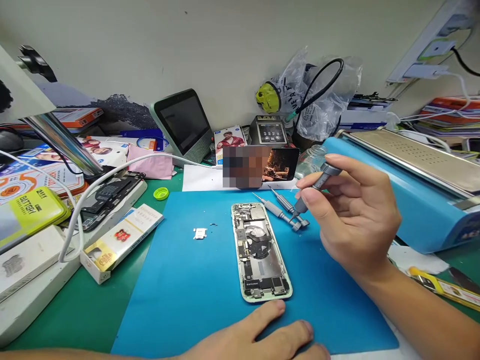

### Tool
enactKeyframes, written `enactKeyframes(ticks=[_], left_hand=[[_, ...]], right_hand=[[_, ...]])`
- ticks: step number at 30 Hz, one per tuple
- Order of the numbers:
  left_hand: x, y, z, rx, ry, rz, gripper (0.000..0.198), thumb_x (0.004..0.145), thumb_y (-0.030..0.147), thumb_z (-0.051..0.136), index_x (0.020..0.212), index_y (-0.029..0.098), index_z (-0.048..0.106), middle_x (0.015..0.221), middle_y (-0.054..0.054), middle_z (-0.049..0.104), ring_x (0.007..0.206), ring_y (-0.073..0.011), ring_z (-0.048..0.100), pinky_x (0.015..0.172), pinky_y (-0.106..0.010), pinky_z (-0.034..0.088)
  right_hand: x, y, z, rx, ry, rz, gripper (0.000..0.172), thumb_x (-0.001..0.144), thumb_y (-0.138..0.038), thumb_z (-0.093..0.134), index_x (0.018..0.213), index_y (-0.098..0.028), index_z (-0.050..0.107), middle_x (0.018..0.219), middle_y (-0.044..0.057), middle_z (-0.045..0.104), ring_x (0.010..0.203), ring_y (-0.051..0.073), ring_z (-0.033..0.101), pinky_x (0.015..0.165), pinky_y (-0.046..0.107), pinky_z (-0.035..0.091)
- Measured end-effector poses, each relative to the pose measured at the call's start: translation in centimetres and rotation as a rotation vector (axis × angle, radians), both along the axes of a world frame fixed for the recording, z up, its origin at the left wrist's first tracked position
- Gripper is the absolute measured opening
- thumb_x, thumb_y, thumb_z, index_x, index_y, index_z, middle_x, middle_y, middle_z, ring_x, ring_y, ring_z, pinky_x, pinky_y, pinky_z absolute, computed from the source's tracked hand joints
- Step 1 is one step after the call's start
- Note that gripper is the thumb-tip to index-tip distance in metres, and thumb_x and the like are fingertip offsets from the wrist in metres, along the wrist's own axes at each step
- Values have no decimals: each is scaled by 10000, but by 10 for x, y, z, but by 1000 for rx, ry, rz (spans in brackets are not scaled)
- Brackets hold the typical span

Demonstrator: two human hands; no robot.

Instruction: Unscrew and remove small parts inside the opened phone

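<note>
On blue mat (187, 290) lies 1 opened smartphone (261, 255), empty left hand (268, 336) loosely spread by its lower edge, likely for steadying; curled right hand (362, 215) pinches 1 precision screwdriver (321, 180), likely for control.

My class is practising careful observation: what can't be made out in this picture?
All in the head view:
Left hand: palm side faces down, unseen; lower part cut off by the bottom edge.
Screwdriver in the right hand: fingers cover part of its handle; its tip is too small to read.
Dark specks: too small to identify.
Upright screen: left part masked by pixel blocks.
</note>
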State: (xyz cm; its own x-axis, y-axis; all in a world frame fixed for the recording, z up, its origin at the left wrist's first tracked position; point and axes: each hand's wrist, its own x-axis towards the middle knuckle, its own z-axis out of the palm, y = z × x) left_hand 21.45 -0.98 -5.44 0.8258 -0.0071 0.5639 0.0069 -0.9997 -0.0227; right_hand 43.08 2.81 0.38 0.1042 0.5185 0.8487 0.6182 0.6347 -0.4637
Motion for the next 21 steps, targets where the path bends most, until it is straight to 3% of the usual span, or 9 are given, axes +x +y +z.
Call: enactKeyframes(ticks=[6,16,21], left_hand=[[-6,1,3,57,51,-34,257,1107,245,529,1262,265,733,1370,61,666,1313,-127,560,1207,-344,428],[-8,-2,2,26,85,-44,273,1112,239,499,1263,269,724,1393,42,631,1344,-139,529,1241,-399,376],[-9,-2,5,20,91,-43,275,1109,233,500,1263,262,725,1388,35,634,1340,-148,535,1235,-419,384]], right_hand=[[-2,-1,-2,-32,17,15,523,914,-104,723,1381,-318,620,964,-12,751,733,125,698,553,229,601],[-5,-3,-2,-95,19,33,472,918,-112,719,1340,-303,625,961,2,755,777,155,707,591,270,613],[0,2,-2,-112,51,42,446,934,-117,708,1328,-313,634,947,2,748,702,151,688,575,282,599]])
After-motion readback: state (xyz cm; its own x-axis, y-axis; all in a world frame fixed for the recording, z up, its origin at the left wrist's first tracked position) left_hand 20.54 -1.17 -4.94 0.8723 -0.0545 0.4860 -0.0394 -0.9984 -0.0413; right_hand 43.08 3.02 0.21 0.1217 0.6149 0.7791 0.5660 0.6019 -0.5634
